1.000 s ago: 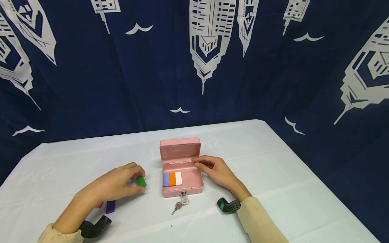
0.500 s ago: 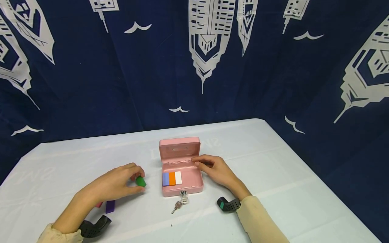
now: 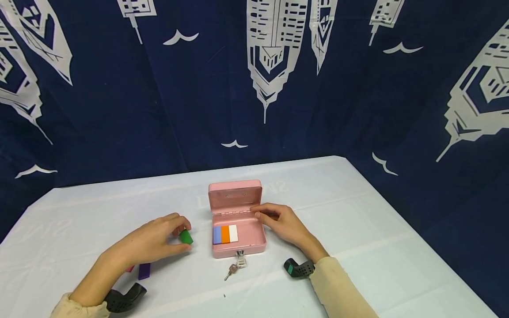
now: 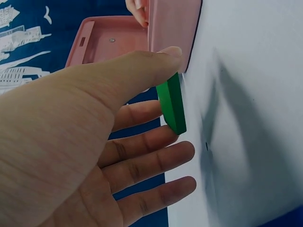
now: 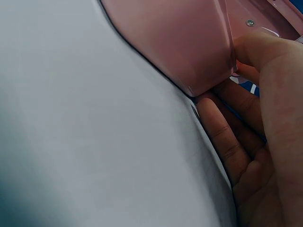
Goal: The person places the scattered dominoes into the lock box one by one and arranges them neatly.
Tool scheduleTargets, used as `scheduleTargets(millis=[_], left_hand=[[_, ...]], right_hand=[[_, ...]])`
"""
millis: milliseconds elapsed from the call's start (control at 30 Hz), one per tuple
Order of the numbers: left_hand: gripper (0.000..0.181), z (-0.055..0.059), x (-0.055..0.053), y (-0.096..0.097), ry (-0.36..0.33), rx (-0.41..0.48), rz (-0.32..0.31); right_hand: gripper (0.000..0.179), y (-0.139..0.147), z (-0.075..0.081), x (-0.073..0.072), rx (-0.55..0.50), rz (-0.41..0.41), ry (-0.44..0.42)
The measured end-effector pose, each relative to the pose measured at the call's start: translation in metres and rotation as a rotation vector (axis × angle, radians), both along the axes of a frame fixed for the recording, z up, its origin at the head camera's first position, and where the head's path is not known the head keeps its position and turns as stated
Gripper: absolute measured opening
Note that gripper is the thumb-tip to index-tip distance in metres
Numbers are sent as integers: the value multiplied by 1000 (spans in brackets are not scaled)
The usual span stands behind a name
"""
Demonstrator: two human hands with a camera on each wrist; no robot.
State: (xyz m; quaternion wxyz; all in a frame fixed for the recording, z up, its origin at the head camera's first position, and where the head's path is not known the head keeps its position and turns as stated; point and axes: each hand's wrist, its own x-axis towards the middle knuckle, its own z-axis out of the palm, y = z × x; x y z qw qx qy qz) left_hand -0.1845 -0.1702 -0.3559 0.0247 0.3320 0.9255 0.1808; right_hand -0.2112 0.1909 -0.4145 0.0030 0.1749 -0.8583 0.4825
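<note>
My left hand (image 3: pixel 157 240) pinches a green block (image 3: pixel 185 236) between thumb and fingers, just above the table, left of a pink lockable metal box (image 3: pixel 249 252). In the left wrist view the green block (image 4: pixel 172 105) is seen edge-on under the thumb, while the lower fingers extend past it. The box has its lid raised. Blue, orange (image 3: pixel 225 234) and white blocks lie side by side in its left part. My right hand (image 3: pixel 287 224) grips the box's back right corner. In the right wrist view its thumb is over the rim and its fingers (image 5: pixel 222 135) are behind the corner.
A key (image 3: pixel 232 270) hangs from the front lock of the box. Under the left forearm lie a purple block (image 3: pixel 144 270) and a partly hidden red piece (image 3: pixel 129 268). A white cloth covers the table (image 3: pixel 358 247), and a dark blue printed curtain (image 3: pixel 199 110) hangs behind.
My left hand, with the green block in it, has edged very slightly right toward the box. The right hand and the box have not visibly moved.
</note>
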Motion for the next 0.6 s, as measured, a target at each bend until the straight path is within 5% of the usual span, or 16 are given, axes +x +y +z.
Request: scheduleTargets(millis=[600], left_hand=[[30,-2,5,8,117,71,-6]], right_hand=[[27,0,-1,1,-3,0,2]])
